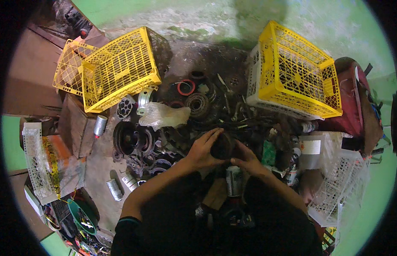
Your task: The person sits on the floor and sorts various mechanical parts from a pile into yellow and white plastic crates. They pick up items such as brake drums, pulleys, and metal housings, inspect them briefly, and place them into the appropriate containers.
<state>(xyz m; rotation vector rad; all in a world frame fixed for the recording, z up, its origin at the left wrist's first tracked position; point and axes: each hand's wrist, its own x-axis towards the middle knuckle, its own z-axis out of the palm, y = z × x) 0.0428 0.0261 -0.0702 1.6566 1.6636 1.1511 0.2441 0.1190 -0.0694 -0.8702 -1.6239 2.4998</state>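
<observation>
Both my hands are around a dark, round metal part (221,148) in front of my chest. My left hand (202,149) curves along its left side, fingers on top and thumb below. On the opposite side, my right hand (249,160) grips the edge with fingers and thumb. Its underside and details are too dark to make out. Just beyond lies a bubble-wrapped bundle (165,115), beside a ring-shaped greasy part (198,105) and a red ring (186,87). A can (234,181) stands below my hands, next to a wooden block (214,193).
Yellow plastic crates stand at the back left (121,70) and back right (297,76). Pulleys (125,137) and other metal parts crowd the floor to the left. Spray cans (100,125) are scattered there too. White crates (337,185) lean at the right, and a green basin (83,216) sits lower left.
</observation>
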